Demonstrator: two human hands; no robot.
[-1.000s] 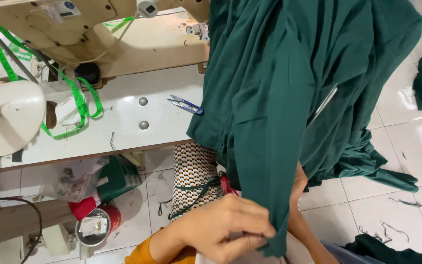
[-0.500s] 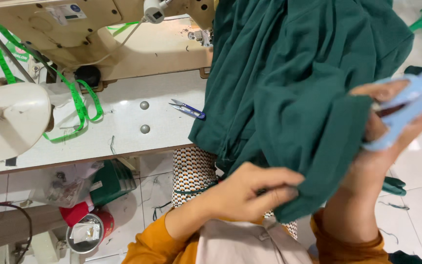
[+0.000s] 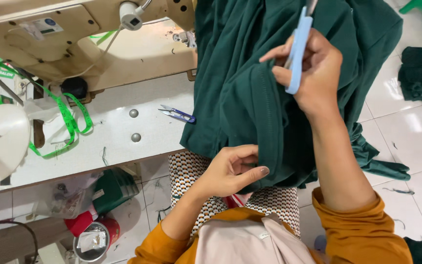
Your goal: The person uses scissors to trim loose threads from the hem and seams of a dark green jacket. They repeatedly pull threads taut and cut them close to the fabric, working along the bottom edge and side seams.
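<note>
My left hand (image 3: 233, 171) pinches the hem of one dark green garment (image 3: 240, 93). My right hand (image 3: 313, 73) grips one pale blue scissors (image 3: 296, 51) above it. One thread snips (image 3: 178, 114) left of both.

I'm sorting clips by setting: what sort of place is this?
Most likely a garment sewing workshop. A beige industrial sewing machine stands on a white table, with a green measuring tape and thread snips beside it, and dark green fabric being handled.
</note>
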